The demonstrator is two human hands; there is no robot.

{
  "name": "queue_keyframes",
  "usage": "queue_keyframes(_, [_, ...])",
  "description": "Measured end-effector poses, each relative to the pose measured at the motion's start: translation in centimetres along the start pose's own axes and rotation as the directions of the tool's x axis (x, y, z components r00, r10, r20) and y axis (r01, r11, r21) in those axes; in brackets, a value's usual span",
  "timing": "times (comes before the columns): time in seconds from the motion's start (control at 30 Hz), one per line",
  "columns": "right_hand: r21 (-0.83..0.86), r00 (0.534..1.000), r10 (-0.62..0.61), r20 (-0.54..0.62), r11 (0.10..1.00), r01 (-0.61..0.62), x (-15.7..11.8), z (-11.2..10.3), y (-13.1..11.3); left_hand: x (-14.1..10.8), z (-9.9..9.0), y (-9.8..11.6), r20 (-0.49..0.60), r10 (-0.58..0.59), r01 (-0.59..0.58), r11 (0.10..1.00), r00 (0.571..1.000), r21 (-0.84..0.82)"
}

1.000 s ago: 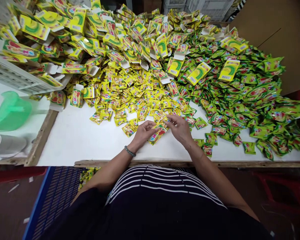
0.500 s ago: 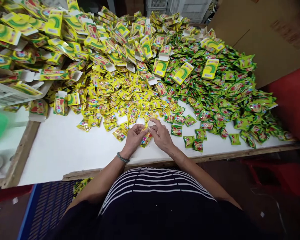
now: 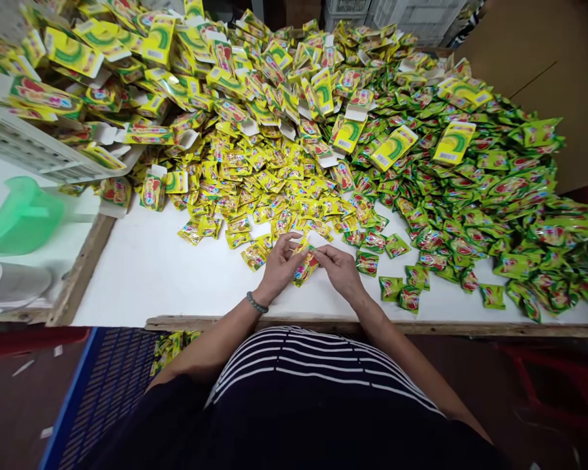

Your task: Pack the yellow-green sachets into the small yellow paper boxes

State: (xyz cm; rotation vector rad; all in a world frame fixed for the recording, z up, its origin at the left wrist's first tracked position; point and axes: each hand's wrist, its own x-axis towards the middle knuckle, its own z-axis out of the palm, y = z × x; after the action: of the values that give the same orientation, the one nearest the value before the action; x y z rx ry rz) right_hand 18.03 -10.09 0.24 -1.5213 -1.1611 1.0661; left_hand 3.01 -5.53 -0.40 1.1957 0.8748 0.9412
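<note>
My left hand (image 3: 280, 267), with a beaded bracelet on its wrist, is closed on a small yellow and red box (image 3: 304, 266) above the white tabletop. From the other side my right hand (image 3: 339, 266) pinches the upper part of the same box, near a white flap. Whether a packet is between the fingers is too small to tell. Yellow packets (image 3: 255, 253) lie just left of and behind my hands. Several green packets (image 3: 367, 263) are scattered to the right, in front of a large green heap (image 3: 460, 222).
Yellow boxes (image 3: 159, 39) are piled at the back left, by a white plastic basket (image 3: 34, 143). A green scoop (image 3: 27, 215) and white mug (image 3: 17, 285) stand far left. A blue crate (image 3: 108, 391) is below the table edge (image 3: 186, 322); cardboard (image 3: 568, 85) is back right.
The view has turned, so the scene sits further right. My right hand has drawn back slightly from my left, its fingers now at the box's upper edge.
</note>
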Motion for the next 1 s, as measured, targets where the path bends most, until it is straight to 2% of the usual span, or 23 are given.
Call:
queue_keyframes(0.13, [0.094,0.999,0.005,-0.040,0.996,-0.001,0.4,0.0,0.1,0.2,0.0,0.4,0.007,0.121,-0.121,0.984,0.993,0.127])
queue_keyframes(0.2, [0.141,0.999,0.014,-0.050,0.990,-0.007,0.5,0.1,0.1,0.4,0.0,0.4,0.010,0.135,-0.135,0.983,0.991,0.126])
queue_keyframes(0.27, [0.189,0.999,0.017,-0.038,0.982,-0.009,0.5,0.2,-0.1,0.5,0.0,0.4,0.010,0.059,-0.059,0.998,0.998,0.035])
queue_keyframes(0.33, [0.208,0.999,-0.012,-0.053,0.978,0.023,0.3,0.3,-0.4,0.6,-0.1,0.4,0.002,-0.065,0.065,0.993,0.998,-0.103])
queue_keyframes(0.4, [0.131,0.991,-0.078,-0.111,0.987,0.092,0.0,0.3,-0.7,0.5,-0.1,0.6,-0.014,-0.151,0.144,0.966,0.989,-0.215])
queue_keyframes(0.47, [0.019,0.984,-0.125,-0.129,0.992,0.129,-0.2,0.4,-0.8,0.4,-0.2,0.9,-0.037,-0.160,0.147,0.959,0.986,-0.244])
queue_keyframes(0.53, [0.010,0.991,-0.096,-0.092,0.995,0.098,-0.2,0.4,-0.7,0.3,-0.3,1.2,-0.038,-0.135,0.124,0.970,0.990,-0.210])
queue_keyframes(0.63, [0.161,0.999,-0.002,-0.044,0.987,0.009,0.2,0.2,-0.4,0.2,-0.4,1.5,-0.001,-0.102,0.101,0.988,0.995,-0.118])
queue_keyframes(0.7, [0.138,0.999,0.023,-0.030,0.990,-0.019,0.4,0.0,-0.5,0.2,-0.5,1.5,0.022,-0.075,0.076,0.996,0.997,-0.046])
queue_keyframes(0.8, [-0.056,0.999,-0.029,-0.027,0.998,0.028,0.4,-0.4,-0.9,0.1,-0.7,1.4,0.042,-0.057,0.057,0.998,0.998,-0.006])
queue_keyframes(0.83, [-0.072,0.998,-0.050,-0.024,0.996,0.048,0.3,-0.5,-1.1,0.1,-0.7,1.3,0.047,-0.062,0.063,0.998,0.997,-0.018])
queue_keyframes(1.0, [0.008,0.997,-0.069,-0.018,0.998,0.069,-0.1,-0.8,-1.6,-0.2,-0.6,1.2,0.051,-0.070,0.073,0.996,0.996,-0.054])
